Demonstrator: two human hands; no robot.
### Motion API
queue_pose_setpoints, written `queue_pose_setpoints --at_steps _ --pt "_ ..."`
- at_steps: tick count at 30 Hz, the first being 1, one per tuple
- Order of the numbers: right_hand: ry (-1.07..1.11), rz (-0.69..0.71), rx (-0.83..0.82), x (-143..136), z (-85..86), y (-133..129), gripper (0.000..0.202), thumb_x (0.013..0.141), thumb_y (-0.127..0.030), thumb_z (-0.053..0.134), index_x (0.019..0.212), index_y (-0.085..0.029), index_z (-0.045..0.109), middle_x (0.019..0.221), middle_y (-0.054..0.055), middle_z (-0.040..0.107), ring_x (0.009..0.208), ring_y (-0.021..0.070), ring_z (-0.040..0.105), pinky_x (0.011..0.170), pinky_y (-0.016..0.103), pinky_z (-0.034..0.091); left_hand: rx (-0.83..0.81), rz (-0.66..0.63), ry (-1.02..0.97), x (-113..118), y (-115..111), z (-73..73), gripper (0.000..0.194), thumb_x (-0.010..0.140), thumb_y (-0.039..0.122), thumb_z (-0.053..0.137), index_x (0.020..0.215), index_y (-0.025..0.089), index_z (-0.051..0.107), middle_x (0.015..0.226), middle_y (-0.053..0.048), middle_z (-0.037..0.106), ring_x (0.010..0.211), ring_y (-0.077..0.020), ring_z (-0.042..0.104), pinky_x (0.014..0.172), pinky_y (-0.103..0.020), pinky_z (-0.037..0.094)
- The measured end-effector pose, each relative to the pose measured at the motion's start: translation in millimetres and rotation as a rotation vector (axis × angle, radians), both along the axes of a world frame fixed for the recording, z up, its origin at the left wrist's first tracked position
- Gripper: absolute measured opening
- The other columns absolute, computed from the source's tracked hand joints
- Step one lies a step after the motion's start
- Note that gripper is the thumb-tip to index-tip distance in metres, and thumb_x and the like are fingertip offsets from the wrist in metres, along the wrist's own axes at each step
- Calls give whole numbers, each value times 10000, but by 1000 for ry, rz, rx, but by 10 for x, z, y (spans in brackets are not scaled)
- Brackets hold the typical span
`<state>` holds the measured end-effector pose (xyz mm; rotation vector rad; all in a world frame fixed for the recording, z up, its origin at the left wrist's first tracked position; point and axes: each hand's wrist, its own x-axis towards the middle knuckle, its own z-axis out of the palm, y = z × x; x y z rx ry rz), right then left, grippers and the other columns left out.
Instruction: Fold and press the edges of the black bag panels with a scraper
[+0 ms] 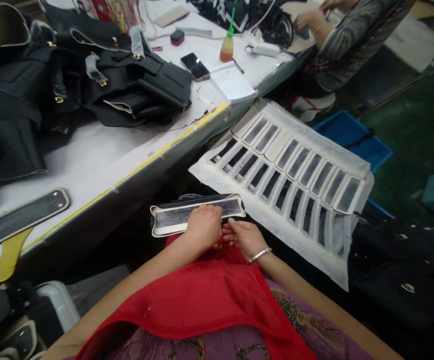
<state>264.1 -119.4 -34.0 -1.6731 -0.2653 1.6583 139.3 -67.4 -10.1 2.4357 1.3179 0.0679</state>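
In front of my lap is a black leather bag piece [171,218] with a long dark grey strip framed by a cream border. My left hand [204,227] is closed over its middle, the knuckles on top and the fingertips hidden. At the lower right edge, my right hand [246,237] has its thumb and fingers curled together. What they pinch, if anything, is not clear. Beside my hands, to the right, a pale sheet [307,250] carries rows of cream-edged panels [299,162], most with dark grey centres, and dark slots below them.
Black leather bags [137,85] with gold clasps pile up on the white table [100,155]. A phone [194,67], notepad [234,82] and glue bottle [227,49] lie farther back. A blue crate [352,130] stands behind the sheet. Another person's arm [352,45] is at upper right.
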Motion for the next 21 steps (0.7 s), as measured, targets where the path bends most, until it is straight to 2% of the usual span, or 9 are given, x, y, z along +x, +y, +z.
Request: queue_pose_setpoints --at_steps 4,8,12,14,17,21 --pt "25 57 26 -93 -5 39 280 819 -349 552 640 -133 562 556 54 637 411 95 550 351 170 385 -31 2 -2 13 70 -28 142 814 227 456 806 148 574 769 -99 612 770 -231 568 678 -332 438" --pt "12 44 44 -155 5 31 284 798 -379 569 634 -146 558 566 46 640 396 89 529 346 176 386 -70 7 -31 -14 74 -13 91 802 205 475 823 157 549 777 -82 611 771 -220 567 703 -329 439" --pt "2 -4 58 -179 8 -5 264 804 -340 571 649 -127 574 562 43 628 408 81 535 341 161 374 -60 65 -95 -177 -20 60 205 770 208 530 967 160 496 892 -74 586 851 -206 545 739 -305 441" --pt "-2 -19 48 -184 17 -13 256 821 -313 555 664 -113 583 572 51 632 413 75 541 345 151 368 -42 74 -83 -299 -67 92 195 761 242 556 935 174 502 930 -71 563 872 -206 531 745 -305 439" --pt "-3 -21 22 -199 43 -7 250 836 -300 541 691 -104 593 598 65 645 422 70 548 356 144 370 -78 44 -28 -457 -95 96 87 781 264 540 817 185 527 862 -56 560 828 -202 531 717 -307 436" --pt "15 -21 18 -256 60 12 239 833 -295 548 697 -104 596 602 66 649 433 71 552 361 144 377 -92 42 -30 -518 -75 41 92 810 237 482 778 182 549 813 -53 576 815 -195 536 724 -307 430"
